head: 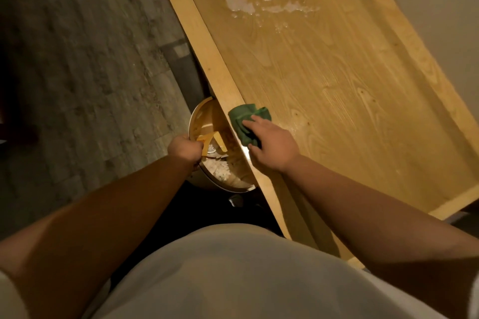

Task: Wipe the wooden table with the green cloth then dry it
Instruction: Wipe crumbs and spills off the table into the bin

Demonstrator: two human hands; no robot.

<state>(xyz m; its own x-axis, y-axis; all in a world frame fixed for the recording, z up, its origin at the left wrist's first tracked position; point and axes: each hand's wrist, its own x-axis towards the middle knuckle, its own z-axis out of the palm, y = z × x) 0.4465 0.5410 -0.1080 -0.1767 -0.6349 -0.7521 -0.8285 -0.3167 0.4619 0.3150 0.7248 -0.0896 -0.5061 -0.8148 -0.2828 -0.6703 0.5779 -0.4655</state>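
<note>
No readable text, label, brand, number or sign appears on anything here.

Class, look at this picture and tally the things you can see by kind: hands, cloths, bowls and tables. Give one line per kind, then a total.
Hands: 2, the left hand and the right hand
Green cloth: 1
Metal bowl: 1
Wooden table: 1
Total: 5

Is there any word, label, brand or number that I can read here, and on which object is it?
None: no readable text on the wooden table, the green cloth or the metal bowl.
</note>
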